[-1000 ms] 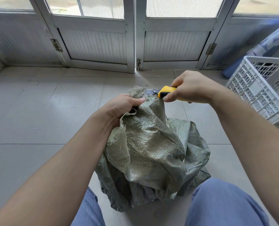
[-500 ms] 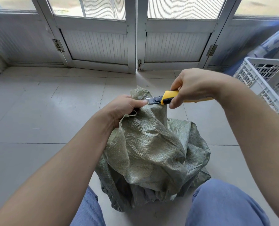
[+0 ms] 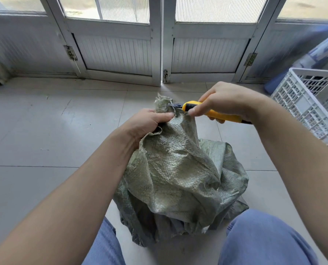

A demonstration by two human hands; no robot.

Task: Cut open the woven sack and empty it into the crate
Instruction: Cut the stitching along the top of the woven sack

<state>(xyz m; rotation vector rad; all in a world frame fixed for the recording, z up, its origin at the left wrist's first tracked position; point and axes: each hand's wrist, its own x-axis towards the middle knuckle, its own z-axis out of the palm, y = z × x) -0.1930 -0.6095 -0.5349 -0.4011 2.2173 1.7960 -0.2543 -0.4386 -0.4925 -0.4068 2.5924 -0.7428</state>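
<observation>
Head view. The gathered neck of the green woven sack (image 3: 178,169) is gripped in the left hand (image 3: 146,122), the fingers curled round the bunched fabric. The rest of the sack is slumped on the tiled floor (image 3: 44,131) below both hands, between the blue-trousered knees (image 3: 264,236). A yellow utility knife (image 3: 222,116) is clasped in the right hand (image 3: 228,100), its blade laid against the sack's neck just above the left thumb. The white lattice crate (image 3: 297,104) is seen beyond the right wrist, apart from the sack. White doors (image 3: 121,54) stand ahead of the hands.
</observation>
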